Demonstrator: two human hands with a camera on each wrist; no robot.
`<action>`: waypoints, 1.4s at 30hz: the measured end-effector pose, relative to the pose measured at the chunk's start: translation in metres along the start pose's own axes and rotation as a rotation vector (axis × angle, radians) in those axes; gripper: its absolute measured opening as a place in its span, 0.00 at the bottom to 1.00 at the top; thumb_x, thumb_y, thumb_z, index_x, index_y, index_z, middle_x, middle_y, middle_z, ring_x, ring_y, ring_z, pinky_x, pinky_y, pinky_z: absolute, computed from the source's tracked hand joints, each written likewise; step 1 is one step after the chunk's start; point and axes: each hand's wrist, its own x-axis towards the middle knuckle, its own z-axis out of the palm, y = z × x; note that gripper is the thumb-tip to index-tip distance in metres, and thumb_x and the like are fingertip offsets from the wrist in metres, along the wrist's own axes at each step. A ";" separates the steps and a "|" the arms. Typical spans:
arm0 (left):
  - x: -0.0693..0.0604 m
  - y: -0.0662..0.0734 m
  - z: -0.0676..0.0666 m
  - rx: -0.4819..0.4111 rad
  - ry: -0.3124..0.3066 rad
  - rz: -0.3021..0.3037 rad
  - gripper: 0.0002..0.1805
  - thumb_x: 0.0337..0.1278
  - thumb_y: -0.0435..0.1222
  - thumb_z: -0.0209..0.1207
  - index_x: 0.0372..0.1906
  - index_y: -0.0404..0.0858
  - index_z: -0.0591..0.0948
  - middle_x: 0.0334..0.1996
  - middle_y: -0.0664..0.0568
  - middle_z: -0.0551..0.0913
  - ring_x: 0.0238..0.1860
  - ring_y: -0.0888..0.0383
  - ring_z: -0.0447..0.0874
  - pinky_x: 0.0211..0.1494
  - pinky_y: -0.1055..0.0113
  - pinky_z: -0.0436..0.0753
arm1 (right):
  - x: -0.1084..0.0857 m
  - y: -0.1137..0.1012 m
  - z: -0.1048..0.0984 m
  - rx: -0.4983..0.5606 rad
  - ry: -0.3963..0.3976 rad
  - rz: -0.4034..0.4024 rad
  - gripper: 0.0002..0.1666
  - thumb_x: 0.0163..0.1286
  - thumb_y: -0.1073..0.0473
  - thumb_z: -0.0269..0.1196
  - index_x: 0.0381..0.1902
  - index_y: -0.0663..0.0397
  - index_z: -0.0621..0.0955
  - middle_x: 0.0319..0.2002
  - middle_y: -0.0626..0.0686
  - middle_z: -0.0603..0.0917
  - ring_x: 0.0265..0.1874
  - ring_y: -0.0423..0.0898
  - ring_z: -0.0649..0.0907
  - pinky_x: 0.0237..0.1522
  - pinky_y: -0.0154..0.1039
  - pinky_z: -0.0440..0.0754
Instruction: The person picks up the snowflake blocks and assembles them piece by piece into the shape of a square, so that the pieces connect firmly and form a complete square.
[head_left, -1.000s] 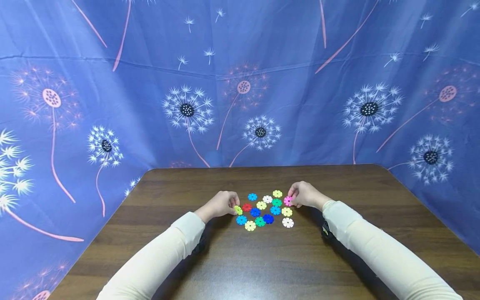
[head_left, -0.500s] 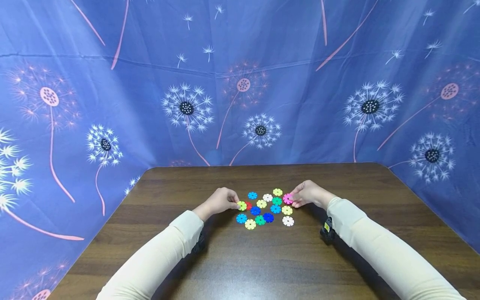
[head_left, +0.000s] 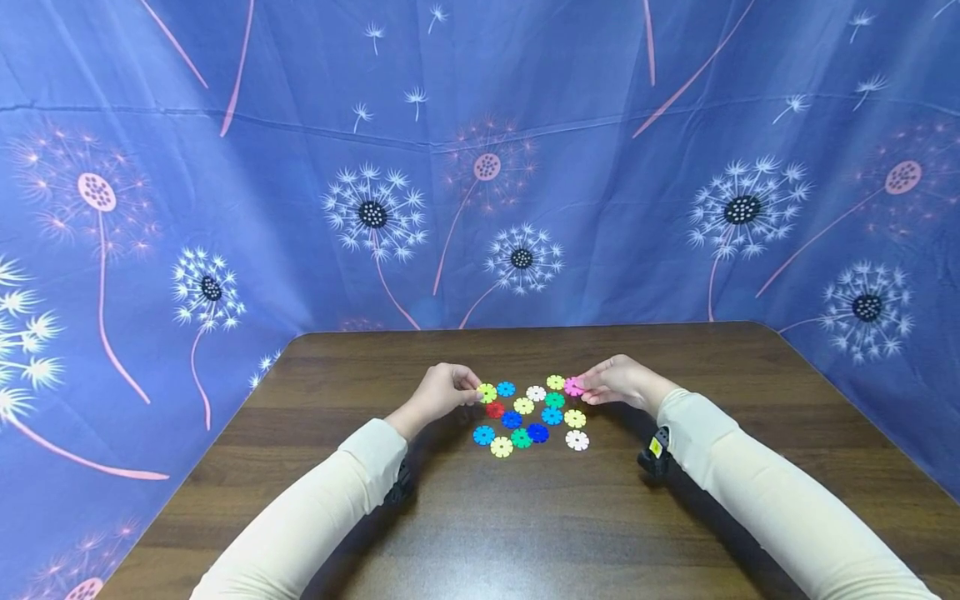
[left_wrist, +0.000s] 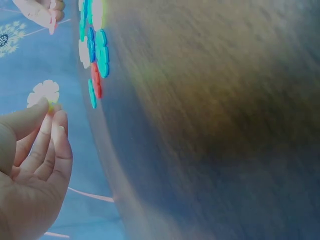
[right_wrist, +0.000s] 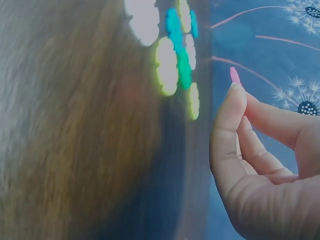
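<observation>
My left hand (head_left: 442, 390) pinches a yellow-green notched plastic disc (head_left: 487, 393) between thumb and fingers; in the left wrist view this flower-shaped disc (left_wrist: 44, 92) looks washed out by light. Opposite it, my right hand (head_left: 624, 382) pinches a pink notched disc (head_left: 573, 387), which the right wrist view shows nearly edge-on. Both discs appear lifted above the table. Between the hands lie several flat discs, among them a red disc (head_left: 496, 411), a light blue disc (head_left: 506, 389), a white disc (head_left: 536, 393) and a green disc (head_left: 555, 400).
The discs lie on a brown wooden table (head_left: 480, 517). Closer to me are a pale yellow disc (head_left: 502, 447), a dark blue disc (head_left: 537, 433) and another white disc (head_left: 577, 440). A blue dandelion-print cloth (head_left: 600, 208) hangs behind the table's far edge.
My left hand has raised the yellow-green disc up and slightly right, away from beside the red disc. My right hand has lifted the pink disc a little upward.
</observation>
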 end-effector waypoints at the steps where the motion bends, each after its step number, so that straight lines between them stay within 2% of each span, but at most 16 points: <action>1: 0.000 0.001 0.000 -0.005 0.007 0.000 0.02 0.51 0.29 0.68 0.30 0.34 0.84 0.23 0.48 0.86 0.27 0.48 0.85 0.27 0.73 0.76 | 0.000 0.000 0.001 0.017 0.000 0.001 0.17 0.69 0.71 0.57 0.52 0.80 0.74 0.27 0.50 0.85 0.26 0.40 0.84 0.36 0.32 0.84; 7: 0.000 0.004 -0.002 0.002 0.083 0.002 0.03 0.52 0.32 0.68 0.31 0.37 0.85 0.25 0.50 0.87 0.24 0.63 0.81 0.29 0.72 0.77 | 0.000 -0.005 0.005 0.116 -0.037 -0.027 0.12 0.69 0.72 0.55 0.48 0.75 0.74 0.27 0.48 0.84 0.27 0.39 0.83 0.36 0.31 0.83; 14: 0.000 0.009 0.001 -0.034 0.137 -0.011 0.03 0.53 0.33 0.68 0.33 0.38 0.86 0.28 0.49 0.88 0.26 0.63 0.83 0.31 0.73 0.79 | -0.007 -0.012 0.015 0.193 -0.088 -0.030 0.08 0.71 0.71 0.53 0.45 0.70 0.75 0.28 0.48 0.84 0.29 0.39 0.83 0.38 0.31 0.83; 20: -0.002 0.015 0.004 -0.059 0.144 0.012 0.03 0.53 0.33 0.68 0.32 0.37 0.86 0.28 0.48 0.88 0.26 0.64 0.83 0.30 0.75 0.78 | -0.011 -0.021 0.027 0.215 -0.110 -0.018 0.05 0.70 0.69 0.56 0.42 0.65 0.76 0.28 0.49 0.84 0.28 0.39 0.83 0.38 0.31 0.83; 27: -0.003 0.020 0.006 -0.071 0.164 0.032 0.03 0.53 0.32 0.68 0.32 0.37 0.86 0.27 0.47 0.88 0.26 0.64 0.83 0.30 0.75 0.77 | -0.015 -0.029 0.043 0.220 -0.106 -0.009 0.12 0.70 0.69 0.54 0.49 0.74 0.73 0.28 0.51 0.83 0.28 0.41 0.84 0.38 0.32 0.84; 34: -0.006 0.029 0.007 -0.078 0.131 0.030 0.04 0.55 0.33 0.67 0.33 0.36 0.85 0.28 0.47 0.88 0.30 0.55 0.87 0.33 0.72 0.80 | -0.017 -0.033 0.057 0.283 -0.072 0.016 0.04 0.69 0.70 0.56 0.37 0.66 0.78 0.27 0.53 0.82 0.27 0.42 0.84 0.36 0.31 0.84; 38: -0.006 0.032 0.007 -0.069 0.127 0.036 0.04 0.55 0.34 0.67 0.33 0.37 0.85 0.28 0.49 0.88 0.28 0.59 0.85 0.34 0.71 0.80 | -0.017 -0.035 0.064 0.310 -0.058 0.017 0.05 0.68 0.71 0.56 0.33 0.62 0.79 0.25 0.53 0.83 0.26 0.42 0.84 0.35 0.31 0.84; 42: -0.007 0.032 0.007 -0.065 0.134 0.035 0.04 0.55 0.34 0.67 0.33 0.38 0.85 0.29 0.49 0.88 0.28 0.63 0.84 0.35 0.71 0.80 | -0.016 -0.038 0.069 0.328 -0.045 0.027 0.02 0.68 0.71 0.56 0.36 0.64 0.77 0.25 0.52 0.82 0.26 0.42 0.84 0.34 0.31 0.84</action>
